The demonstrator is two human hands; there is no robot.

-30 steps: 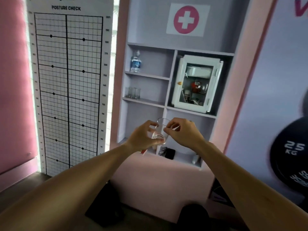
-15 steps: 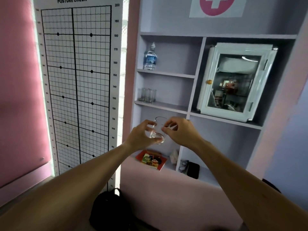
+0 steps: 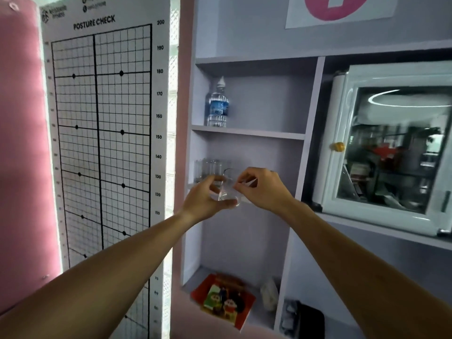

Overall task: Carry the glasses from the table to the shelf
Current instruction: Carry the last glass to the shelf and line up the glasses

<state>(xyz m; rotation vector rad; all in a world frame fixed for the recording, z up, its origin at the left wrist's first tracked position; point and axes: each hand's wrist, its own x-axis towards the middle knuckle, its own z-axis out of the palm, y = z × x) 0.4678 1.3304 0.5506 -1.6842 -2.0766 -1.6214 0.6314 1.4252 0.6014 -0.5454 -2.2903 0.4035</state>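
Observation:
A small clear glass is held up in front of the lilac wall shelf. My left hand grips it from the left and below. My right hand pinches its right rim with thumb and fingers. The glass hovers at the front edge of the middle compartment. Behind it, a few clear glasses stand at the left of that compartment, partly hidden by my hands.
A water bottle stands on the upper shelf board. A white glass-door cabinet fills the right niche. A red box and dark items lie on the bottom board. A posture chart hangs left.
I have come closer to the shelf. Both hands with the glass have risen from below the middle board to level with its front edge.

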